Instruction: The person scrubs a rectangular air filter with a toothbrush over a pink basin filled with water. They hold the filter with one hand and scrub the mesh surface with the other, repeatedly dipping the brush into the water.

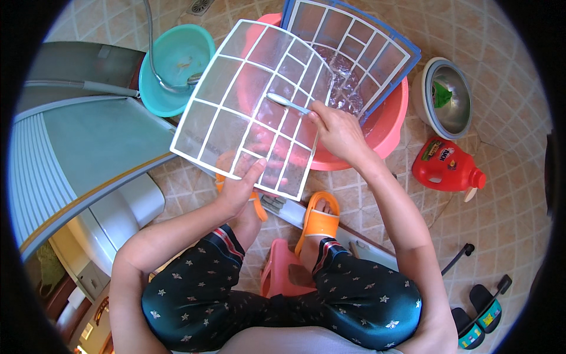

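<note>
My left hand (pixel 243 186) grips the lower edge of a white-framed mesh air-conditioner filter (pixel 216 106), thumb on top and fingers seen faintly through the mesh. The filter is tilted and partly covers a pink plastic basin (pixel 393 128). In my right hand (pixel 338 130) is a toothbrush (pixel 283 101), its head lying over the middle of the mesh; the bristles are hidden from view. Behind this filter, a second filter panel (pixel 371 48) with a white grid and a blue border leans inside the basin, where rippling water (pixel 342 71) shows.
A turquoise basin (pixel 154 95) holds a shower head (pixel 194 79) on a hose. To the right sit stacked bowls (pixel 457 117) with a green packet (pixel 441 95), and a red detergent jug (pixel 442 163). A pink stool (pixel 276 265) is below me; a glass door panel (pixel 101 141) stands left.
</note>
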Demonstrator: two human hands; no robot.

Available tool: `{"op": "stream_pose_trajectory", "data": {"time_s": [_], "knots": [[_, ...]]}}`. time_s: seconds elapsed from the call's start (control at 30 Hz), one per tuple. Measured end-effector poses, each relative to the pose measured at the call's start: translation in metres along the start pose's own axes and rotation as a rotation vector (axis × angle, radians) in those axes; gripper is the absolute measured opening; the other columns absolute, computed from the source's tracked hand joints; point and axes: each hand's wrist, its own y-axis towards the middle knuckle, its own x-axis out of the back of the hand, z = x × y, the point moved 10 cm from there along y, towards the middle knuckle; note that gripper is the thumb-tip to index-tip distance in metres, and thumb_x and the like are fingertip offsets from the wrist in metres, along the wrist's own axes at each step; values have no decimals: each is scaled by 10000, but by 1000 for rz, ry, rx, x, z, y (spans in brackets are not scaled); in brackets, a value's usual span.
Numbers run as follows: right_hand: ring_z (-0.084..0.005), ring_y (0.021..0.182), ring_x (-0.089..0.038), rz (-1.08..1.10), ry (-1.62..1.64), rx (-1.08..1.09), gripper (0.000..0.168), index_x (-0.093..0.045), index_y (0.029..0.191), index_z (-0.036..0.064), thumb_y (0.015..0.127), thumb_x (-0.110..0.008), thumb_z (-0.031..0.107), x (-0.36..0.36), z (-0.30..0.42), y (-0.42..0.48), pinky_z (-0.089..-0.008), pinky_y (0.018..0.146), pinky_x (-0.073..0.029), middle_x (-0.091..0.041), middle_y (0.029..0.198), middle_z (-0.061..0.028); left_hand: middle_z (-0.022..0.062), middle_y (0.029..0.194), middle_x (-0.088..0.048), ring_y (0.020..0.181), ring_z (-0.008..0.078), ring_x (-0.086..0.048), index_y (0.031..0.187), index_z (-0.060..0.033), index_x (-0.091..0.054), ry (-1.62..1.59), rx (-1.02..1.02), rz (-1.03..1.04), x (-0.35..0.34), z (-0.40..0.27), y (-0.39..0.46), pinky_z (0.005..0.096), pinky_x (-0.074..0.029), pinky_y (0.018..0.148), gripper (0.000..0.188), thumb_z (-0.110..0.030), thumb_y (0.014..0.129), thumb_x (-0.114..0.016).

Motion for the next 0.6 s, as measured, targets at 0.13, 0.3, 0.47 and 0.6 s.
{"op": "stream_pose_trajectory", "data": {"time_s": [0.13,0.3,0.47,0.6], "knots": [[-429,755,-632,-94,-52,-101,179,-546,1016,82,1005,-499,255,1,-18,15,-530,658,-469,-641,766,-209,183,1206,-608,970,298,-702,1332,-85,-401,-17,6,-25,4,5,0,365,-622,705,392,-238,1000,-542],[-429,739,-645,-32,-18,11,187,-547,992,70,990,-514,254,-8,-15,17,-541,648,-485,-647,749,-219,186,1198,-611,962,300,-705,1335,-90,-399,21,8,-13,5,3,0,367,-623,688,391,-238,1001,-538],[-437,765,-649,38,-1,43,215,-553,968,50,978,-519,263,-17,-7,12,-546,687,-499,-661,773,-236,189,1186,-618,950,301,-708,1337,-91,-401,35,-14,-18,5,0,0,368,-623,686,397,-245,999,-541],[-432,813,-649,-42,-21,-97,218,-569,1010,70,991,-498,274,-2,-27,25,-555,735,-489,-663,822,-244,195,1189,-614,955,310,-706,1340,-91,-399,35,0,-26,2,-3,1,386,-622,694,400,-239,997,-541]]}}
